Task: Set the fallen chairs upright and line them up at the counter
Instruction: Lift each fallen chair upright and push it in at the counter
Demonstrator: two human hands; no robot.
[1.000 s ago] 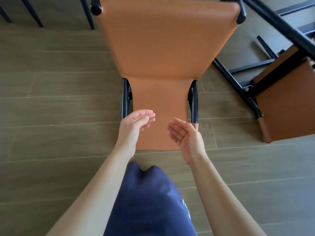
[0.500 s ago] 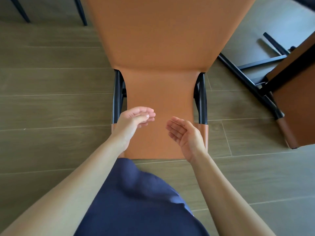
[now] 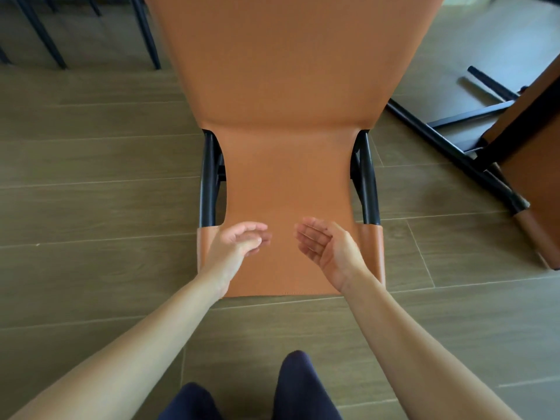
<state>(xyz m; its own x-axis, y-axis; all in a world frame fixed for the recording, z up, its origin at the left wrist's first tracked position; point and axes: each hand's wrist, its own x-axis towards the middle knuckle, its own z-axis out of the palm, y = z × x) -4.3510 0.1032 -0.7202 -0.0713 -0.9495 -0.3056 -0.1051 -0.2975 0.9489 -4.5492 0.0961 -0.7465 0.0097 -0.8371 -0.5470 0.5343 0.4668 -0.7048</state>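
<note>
The fallen tan chair (image 3: 288, 86) lies on the floor (image 3: 91, 177) straight ahead and fills more of the view than a second ago. Left hand (image 3: 239, 247) and right hand (image 3: 327, 250) still hover over its near end — fingers (image 3: 309, 234) relaxed, holding nothing. A second fallen chair (image 3: 533, 177) lies to the right.

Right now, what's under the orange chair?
Black frame bars show at both sides of the chair, with floor around it. Whatever lies beneath the leather is covered.
</note>
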